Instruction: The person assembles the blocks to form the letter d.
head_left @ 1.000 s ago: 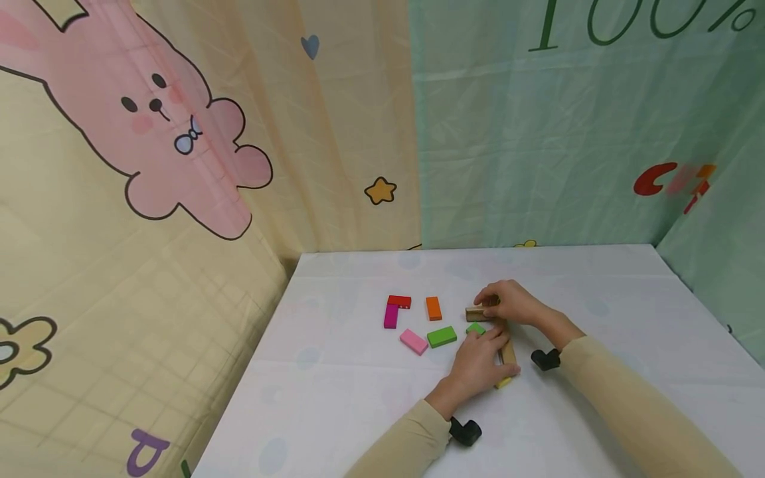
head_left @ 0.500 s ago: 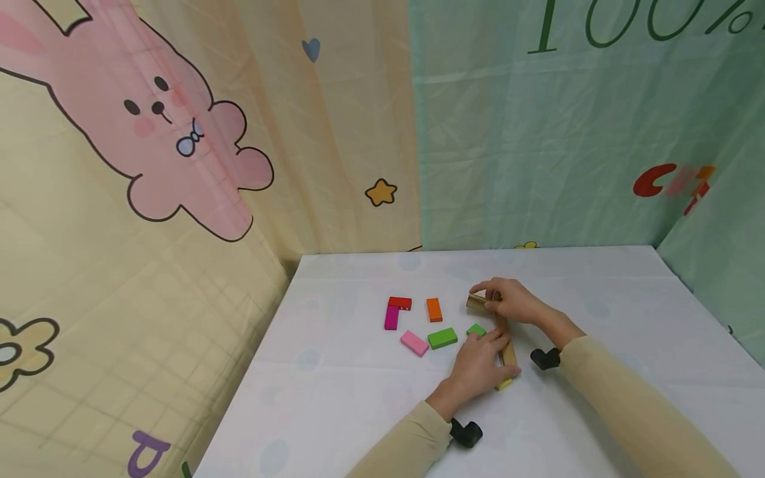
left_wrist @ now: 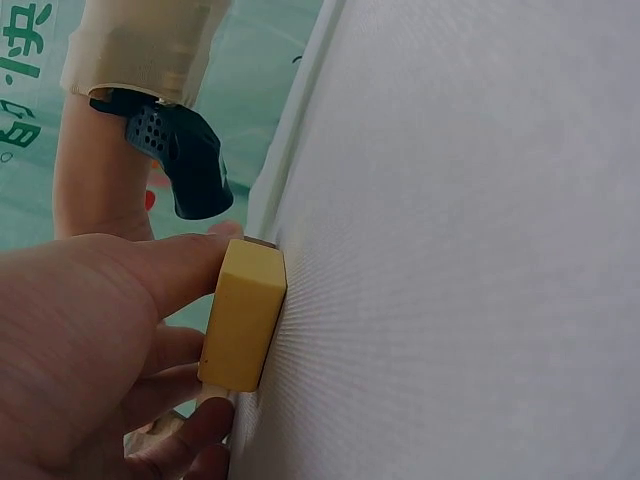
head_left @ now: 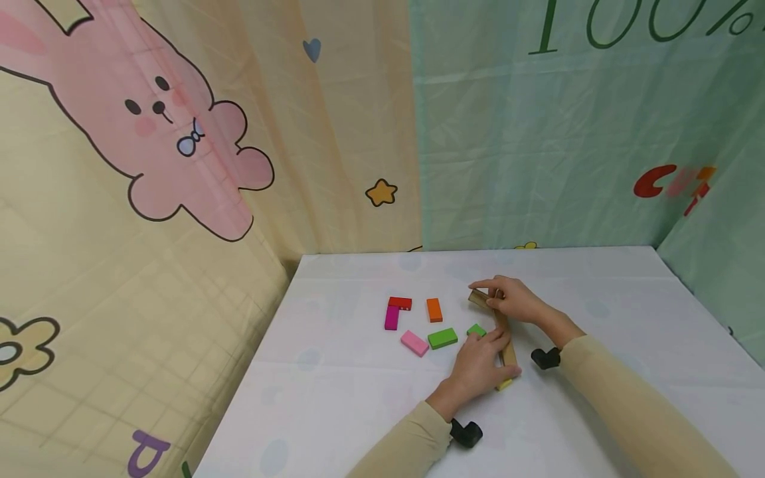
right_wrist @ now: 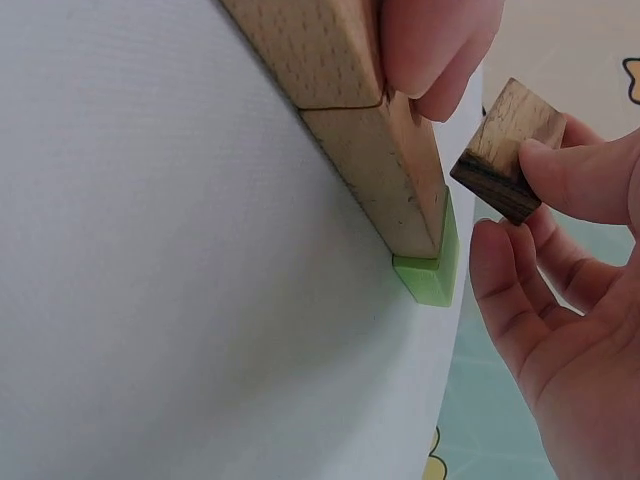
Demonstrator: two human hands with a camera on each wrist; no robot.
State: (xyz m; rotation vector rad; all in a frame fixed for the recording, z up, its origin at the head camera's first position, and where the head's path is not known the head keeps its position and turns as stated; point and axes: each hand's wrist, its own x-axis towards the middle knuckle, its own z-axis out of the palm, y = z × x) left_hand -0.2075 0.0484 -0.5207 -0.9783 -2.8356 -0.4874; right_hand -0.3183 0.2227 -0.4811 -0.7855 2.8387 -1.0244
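The brown block (right_wrist: 502, 152) has risen and tilted since the earlier frame, now right of centre in the head view, pinched in the right hand's (head_left: 514, 300) grip; probably light, rigid and smooth, hold by opposite faces while the left hand (head_left: 476, 366) clasps the wooden row (head_left: 509, 356).

A pink rabbit (head_left: 173, 159) and an orange star (head_left: 381, 192) decorate cloth walls (head_left: 352, 119).
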